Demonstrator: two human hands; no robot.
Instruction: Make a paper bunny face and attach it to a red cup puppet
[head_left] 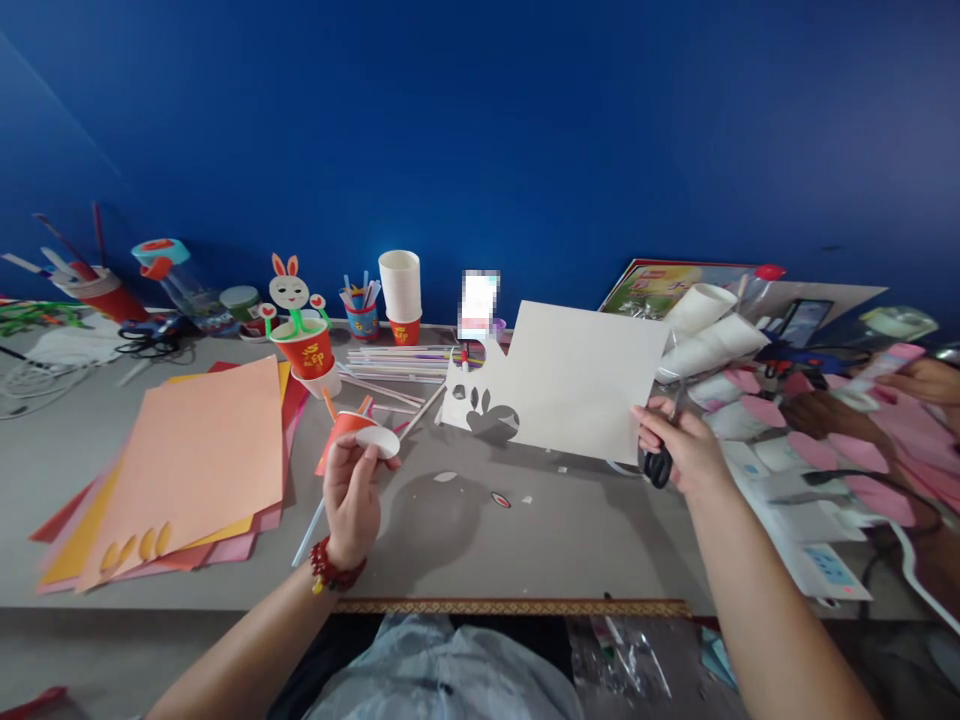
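My left hand (351,495) is closed around a small white oval paper cutout (377,441), held above the grey table (480,540). My right hand (679,445) grips black-handled scissors (660,462) together with the corner of a large white sheet of card (570,378). The sheet has shapes cut out of its left edge. A red paper cup (341,430) lies on its side just behind my left hand.
A stack of coloured paper (187,460) lies at left. Behind it stand a rabbit-decorated red cup (304,340), stacked white cups (400,285) and a row of straws (397,362). Another person's hands (922,380) work among pink paper petals at right. Small scraps (501,498) lie mid-table.
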